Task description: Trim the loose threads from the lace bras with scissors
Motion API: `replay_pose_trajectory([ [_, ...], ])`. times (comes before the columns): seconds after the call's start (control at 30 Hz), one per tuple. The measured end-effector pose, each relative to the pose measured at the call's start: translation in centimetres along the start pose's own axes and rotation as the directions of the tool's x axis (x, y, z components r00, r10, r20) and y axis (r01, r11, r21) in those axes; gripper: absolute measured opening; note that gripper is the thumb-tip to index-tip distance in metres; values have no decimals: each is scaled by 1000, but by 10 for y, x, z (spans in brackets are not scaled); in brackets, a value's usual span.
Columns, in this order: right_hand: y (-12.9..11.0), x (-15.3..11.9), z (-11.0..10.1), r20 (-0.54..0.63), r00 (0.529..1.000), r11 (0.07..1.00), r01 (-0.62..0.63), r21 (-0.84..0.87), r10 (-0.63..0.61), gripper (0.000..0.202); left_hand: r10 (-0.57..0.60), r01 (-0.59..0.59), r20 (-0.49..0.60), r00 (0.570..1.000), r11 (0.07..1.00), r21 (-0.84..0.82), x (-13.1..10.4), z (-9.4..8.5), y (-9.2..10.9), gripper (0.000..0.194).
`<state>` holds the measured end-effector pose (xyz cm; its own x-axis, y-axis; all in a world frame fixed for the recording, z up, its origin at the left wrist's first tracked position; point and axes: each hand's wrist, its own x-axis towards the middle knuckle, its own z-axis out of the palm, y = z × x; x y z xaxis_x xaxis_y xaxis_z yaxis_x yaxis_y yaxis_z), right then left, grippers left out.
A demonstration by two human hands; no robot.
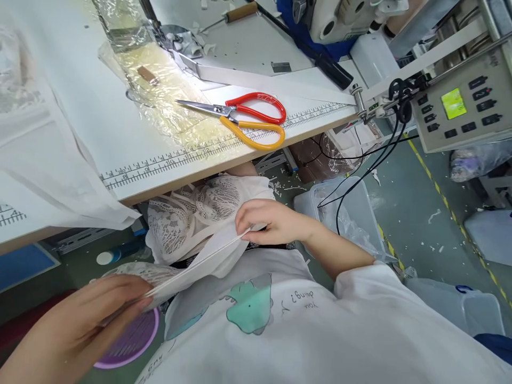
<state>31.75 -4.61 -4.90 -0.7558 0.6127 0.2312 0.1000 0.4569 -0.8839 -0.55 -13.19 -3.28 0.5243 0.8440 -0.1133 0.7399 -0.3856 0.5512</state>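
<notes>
Between my two hands a white lace garment (212,250) is stretched, its edge running slantwise over my lap. My left hand (116,301) pinches the near left end of that edge, fingers closed. The other end is pinched between thumb and fingers of my right hand (268,221). More white lace fabric (176,224) lies on my lap, beyond the stretched edge. On the table (100,133) above, scissors (232,114) with one red and one yellow handle lie on a clear plastic bag (172,85) and the printed ruler.
White fabric (52,154) hangs over the table's left edge. A wooden-handled tool (240,12) lies at the back. At the right are a control panel (460,101), hanging black cables (372,176) and a clear bin (344,208). A purple basket (134,341) stands below my left hand.
</notes>
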Motion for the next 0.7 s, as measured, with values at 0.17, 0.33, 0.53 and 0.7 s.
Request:
replay_pose_trajectory([
  [0.17,0,-10,2,-85,991,993,-101,55,105,7,-15,15,-21,1000,1000,3,10,1,14,16],
  [0.33,3,-17,7,-109,957,963,-266,43,270,5,-119,124,100,988,991,-42,8,4,21,23],
  [0.53,3,-17,10,-101,951,956,-292,32,294,5,-159,166,97,983,984,-64,4,5,22,28],
  [0.7,2,-13,11,-140,949,959,-279,53,283,4,-130,133,36,991,988,-80,5,1,17,26],
])
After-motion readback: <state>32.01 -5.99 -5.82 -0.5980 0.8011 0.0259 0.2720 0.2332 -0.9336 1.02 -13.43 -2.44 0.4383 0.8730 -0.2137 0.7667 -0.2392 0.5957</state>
